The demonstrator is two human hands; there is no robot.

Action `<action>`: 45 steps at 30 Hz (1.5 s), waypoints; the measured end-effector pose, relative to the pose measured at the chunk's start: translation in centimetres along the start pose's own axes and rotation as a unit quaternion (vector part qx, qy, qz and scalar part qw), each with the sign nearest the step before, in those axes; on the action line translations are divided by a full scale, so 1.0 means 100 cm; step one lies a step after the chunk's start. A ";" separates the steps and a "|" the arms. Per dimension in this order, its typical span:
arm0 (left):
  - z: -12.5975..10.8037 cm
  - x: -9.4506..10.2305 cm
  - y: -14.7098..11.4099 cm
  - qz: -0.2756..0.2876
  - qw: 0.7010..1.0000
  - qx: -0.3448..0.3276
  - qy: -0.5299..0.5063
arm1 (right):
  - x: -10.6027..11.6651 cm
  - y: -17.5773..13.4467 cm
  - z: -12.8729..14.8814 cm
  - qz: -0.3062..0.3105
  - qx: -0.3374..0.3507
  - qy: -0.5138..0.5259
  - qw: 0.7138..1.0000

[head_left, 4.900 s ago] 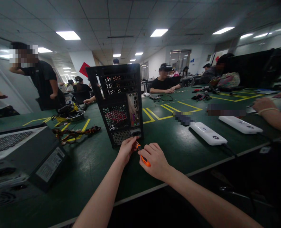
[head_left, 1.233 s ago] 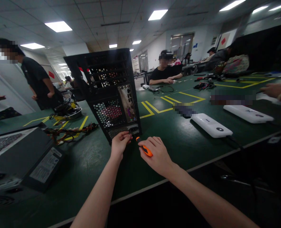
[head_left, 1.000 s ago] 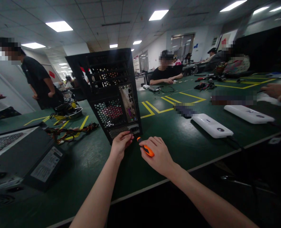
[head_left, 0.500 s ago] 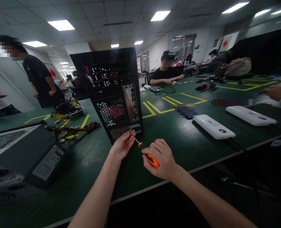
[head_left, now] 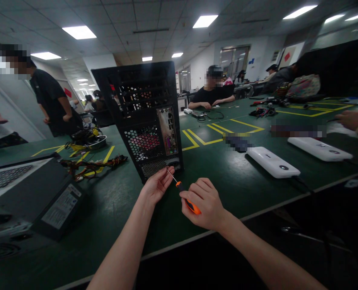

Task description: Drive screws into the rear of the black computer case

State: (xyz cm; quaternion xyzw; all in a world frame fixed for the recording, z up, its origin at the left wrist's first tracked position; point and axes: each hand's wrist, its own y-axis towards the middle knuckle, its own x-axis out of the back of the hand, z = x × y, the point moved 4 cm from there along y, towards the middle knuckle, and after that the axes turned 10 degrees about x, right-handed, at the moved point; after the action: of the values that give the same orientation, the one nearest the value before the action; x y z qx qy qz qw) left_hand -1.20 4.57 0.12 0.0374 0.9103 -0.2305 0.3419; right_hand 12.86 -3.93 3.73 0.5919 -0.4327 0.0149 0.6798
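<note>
A black computer case (head_left: 151, 123) stands upright on the green table, its rear side with ports and perforated grilles facing me. My right hand (head_left: 205, 203) is wrapped round the orange and black handle of a screwdriver (head_left: 194, 207). The thin metal shaft slants up and left to the lower rear of the case. There the fingers of my left hand (head_left: 158, 186) are drawn together around the tip, close to the bottom grille. Whether they pinch a screw or only the shaft end is too small to tell.
At left lies a grey power supply unit (head_left: 59, 209) with a cable bundle (head_left: 98, 166). Behind it a metal bowl (head_left: 99, 141) holds cables. Two white devices (head_left: 274, 162) lie at right near a blurred dark item. A person (head_left: 213, 90) sits across the table; another's hand (head_left: 356, 119) is at far right.
The screwdriver handle has turned slightly in my right hand, showing less orange. My left hand stays at the tip, and the case stands as before.
</note>
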 end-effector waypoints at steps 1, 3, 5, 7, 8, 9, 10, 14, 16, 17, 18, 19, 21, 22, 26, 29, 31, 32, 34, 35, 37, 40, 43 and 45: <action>0.000 0.000 0.000 -0.002 1.000 0.001 0.000 | 0.000 0.000 0.000 -0.001 0.002 -0.001 1.000; 0.000 0.000 -0.001 -0.010 1.000 0.002 -0.001 | 0.001 0.000 0.001 -0.005 0.002 -0.001 1.000; -0.001 0.000 -0.001 -0.021 1.000 0.001 -0.006 | 0.002 0.000 0.001 -0.011 0.004 0.003 1.000; -0.001 0.000 -0.001 -0.028 1.000 0.001 -0.009 | 0.002 -0.001 0.000 -0.016 0.005 0.008 1.000; -0.001 0.001 0.000 -0.029 1.000 -0.001 -0.010 | 0.002 -0.001 0.000 -0.017 0.005 0.010 1.000; -0.001 0.001 0.001 -0.030 0.999 -0.008 -0.007 | 0.002 -0.001 0.000 -0.019 0.004 0.013 1.000; -0.001 0.002 0.001 -0.031 0.999 -0.019 -0.002 | 0.003 -0.002 0.000 -0.023 0.004 0.016 1.000; -0.004 0.001 0.001 -0.026 0.995 -0.083 0.043 | 0.010 -0.007 0.001 -0.062 -0.003 0.034 0.998; -0.002 -0.001 0.000 -0.009 0.995 -0.077 0.056 | 0.014 -0.011 0.002 -0.078 -0.021 0.040 0.996; -0.001 -0.002 -0.001 -0.001 0.996 -0.065 0.055 | 0.016 -0.014 0.004 -0.083 -0.032 0.040 0.995; 0.000 -0.003 -0.002 0.005 0.997 -0.051 0.051 | 0.017 -0.016 0.006 -0.086 -0.038 0.039 0.995; 0.001 -0.004 -0.003 0.008 0.998 -0.038 0.045 | 0.018 -0.018 0.008 -0.089 -0.040 0.036 0.995; 0.002 -0.004 -0.004 0.010 0.999 -0.020 0.032 | 0.018 -0.020 0.012 -0.090 -0.034 0.031 0.995; 0.002 -0.004 -0.005 0.009 0.999 -0.015 0.027 | 0.018 -0.020 0.013 -0.089 -0.030 0.029 0.995; 0.002 -0.006 -0.006 0.024 0.999 -0.008 0.023 | 0.015 -0.018 0.015 -0.081 -0.025 0.027 0.996; 0.002 -0.008 -0.008 0.037 0.999 -0.003 0.032 | 0.015 -0.018 0.013 -0.088 -0.028 0.027 0.995; 0.002 -0.008 -0.009 0.042 0.998 -0.001 0.038 | 0.015 -0.020 0.013 -0.092 -0.024 0.027 0.995; 0.002 -0.009 -0.010 0.047 0.998 0.000 0.041 | 0.015 -0.020 0.013 -0.093 -0.023 0.027 0.995; 0.003 -0.010 -0.011 0.059 0.997 0.002 0.044 | 0.015 -0.021 0.013 -0.092 -0.022 0.028 0.995; 0.003 -0.010 -0.011 0.065 0.997 0.003 0.045 | 0.015 -0.021 0.014 -0.091 -0.022 0.029 0.995; 0.003 -0.011 -0.012 0.079 0.996 0.004 0.047 | 0.015 -0.021 0.014 -0.090 -0.021 0.032 0.995; 0.003 -0.012 -0.013 0.096 0.994 0.006 0.051 | 0.016 -0.020 0.014 -0.088 -0.017 0.038 0.995; 0.002 -0.011 -0.013 0.093 0.994 0.010 0.060 | 0.016 -0.020 0.014 -0.087 -0.017 0.044 0.995; 0.002 -0.009 -0.012 0.082 0.994 0.013 0.070 | 0.015 -0.020 0.013 -0.080 -0.021 0.044 0.996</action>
State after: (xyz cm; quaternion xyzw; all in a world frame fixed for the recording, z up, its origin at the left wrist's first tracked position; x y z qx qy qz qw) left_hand -0.62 3.52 1.02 0.1325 0.9227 -0.2104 0.2946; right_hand 14.12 -6.35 3.01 0.6088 -0.3539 -0.0224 0.7097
